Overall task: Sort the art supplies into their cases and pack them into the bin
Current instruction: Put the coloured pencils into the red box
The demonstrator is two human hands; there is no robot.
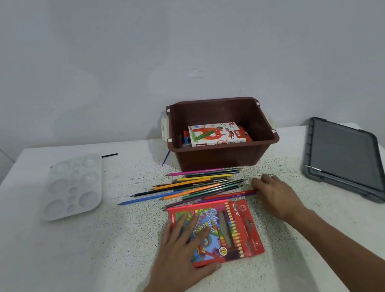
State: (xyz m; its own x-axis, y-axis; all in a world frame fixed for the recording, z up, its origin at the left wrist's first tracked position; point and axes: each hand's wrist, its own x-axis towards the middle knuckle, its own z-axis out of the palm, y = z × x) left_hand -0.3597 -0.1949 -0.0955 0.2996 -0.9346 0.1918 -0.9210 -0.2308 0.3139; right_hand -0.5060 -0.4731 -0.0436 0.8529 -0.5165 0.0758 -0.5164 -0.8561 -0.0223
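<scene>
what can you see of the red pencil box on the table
The red pencil box looks like thin printed card: bright swirly artwork, a row of drawn pencils, an 18 badge near the bottom. It lies flat on the speckled table, on the near side of the loose pencils. The left hand rests flat on its left half, fingers spread.

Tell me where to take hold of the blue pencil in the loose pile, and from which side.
Pinch the blue pencil on its left stretch, coming from above on the pile's left. It lies flat on the table, and that end juts out clear of the other pencils, while its right end is buried among them.
</scene>
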